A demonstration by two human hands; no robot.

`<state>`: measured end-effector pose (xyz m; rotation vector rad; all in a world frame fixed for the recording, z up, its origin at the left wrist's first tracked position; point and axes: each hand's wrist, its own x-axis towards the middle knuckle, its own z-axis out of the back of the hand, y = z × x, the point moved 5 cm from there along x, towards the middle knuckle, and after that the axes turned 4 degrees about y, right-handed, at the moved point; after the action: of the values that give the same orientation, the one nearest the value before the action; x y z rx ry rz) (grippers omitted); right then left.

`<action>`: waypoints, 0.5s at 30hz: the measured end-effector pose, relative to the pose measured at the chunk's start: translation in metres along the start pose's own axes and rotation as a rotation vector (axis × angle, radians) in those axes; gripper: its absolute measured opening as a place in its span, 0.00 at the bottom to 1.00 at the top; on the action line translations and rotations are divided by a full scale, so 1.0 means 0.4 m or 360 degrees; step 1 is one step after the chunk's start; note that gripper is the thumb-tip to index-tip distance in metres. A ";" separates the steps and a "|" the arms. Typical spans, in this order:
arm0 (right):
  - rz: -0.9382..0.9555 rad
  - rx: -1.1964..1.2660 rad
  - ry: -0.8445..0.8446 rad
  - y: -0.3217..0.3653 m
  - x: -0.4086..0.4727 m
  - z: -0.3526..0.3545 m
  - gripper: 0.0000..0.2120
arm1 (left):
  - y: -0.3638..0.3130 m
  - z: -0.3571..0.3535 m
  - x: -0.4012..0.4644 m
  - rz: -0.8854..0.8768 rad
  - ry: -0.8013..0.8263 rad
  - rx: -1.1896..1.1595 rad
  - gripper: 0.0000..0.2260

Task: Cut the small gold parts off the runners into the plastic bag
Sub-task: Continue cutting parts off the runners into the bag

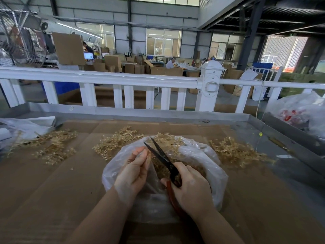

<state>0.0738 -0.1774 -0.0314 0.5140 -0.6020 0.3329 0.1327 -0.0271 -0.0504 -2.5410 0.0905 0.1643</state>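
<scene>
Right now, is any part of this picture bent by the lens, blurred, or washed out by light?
Head view: the wide lens bows the white fence rail; the bright windows at the back are washed out; the clear plastic bag shows soft glare; the gold runner held by the left hand is slightly blurred, while the black-bladed scissors in the right hand look sharp.
</scene>
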 end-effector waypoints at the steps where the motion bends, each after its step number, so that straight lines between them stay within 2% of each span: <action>1: -0.0002 0.0000 0.0013 0.000 0.000 -0.001 0.19 | 0.000 -0.002 -0.002 0.0011 0.0013 0.0046 0.08; 7: -0.0015 0.0015 0.0021 0.001 0.000 0.003 0.18 | 0.002 -0.010 -0.014 0.0000 0.0001 0.0280 0.13; 15: 0.0035 0.0093 0.0045 0.011 -0.001 0.012 0.19 | -0.005 -0.008 -0.005 0.0048 -0.0054 0.0042 0.11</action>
<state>0.0695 -0.1765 -0.0267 0.5581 -0.5722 0.3786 0.1313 -0.0272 -0.0462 -2.5108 0.1166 0.2167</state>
